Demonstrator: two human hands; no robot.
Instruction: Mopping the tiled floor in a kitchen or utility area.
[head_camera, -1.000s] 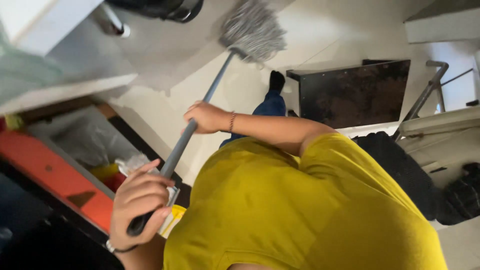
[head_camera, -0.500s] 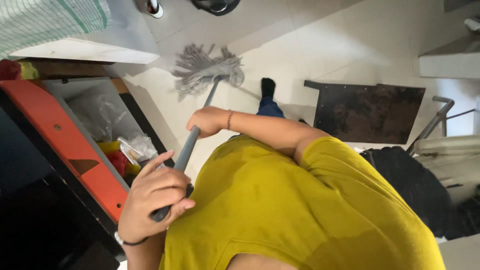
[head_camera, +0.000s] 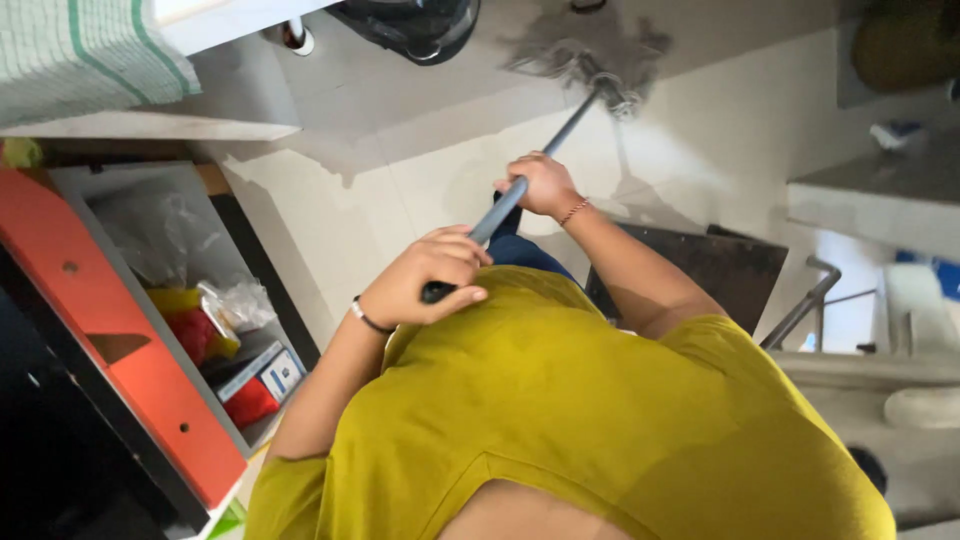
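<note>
I am looking down my yellow shirt at a pale tiled floor. Both my hands grip a grey mop handle (head_camera: 545, 150). My left hand (head_camera: 428, 275), with a dark band at the wrist, closes over the handle's top end near my chest. My right hand (head_camera: 540, 185), with a thin beaded bracelet, holds the handle farther down. The grey string mop head (head_camera: 585, 50) lies on the floor far ahead, blurred. My jeans leg (head_camera: 525, 250) shows just below the hands.
An open orange cabinet door (head_camera: 120, 340) stands at left, with plastic bags and packets (head_camera: 215, 320) on the shelf behind it. A checked cloth (head_camera: 80, 50) hangs at top left. A black rounded object (head_camera: 410, 25) sits ahead. A dark mat (head_camera: 720, 265) and metal frame (head_camera: 800, 310) lie at right.
The mop head has slid away from me and to the right across the floor. My hands went with the handle, and my left hand is now higher, near my chest.
</note>
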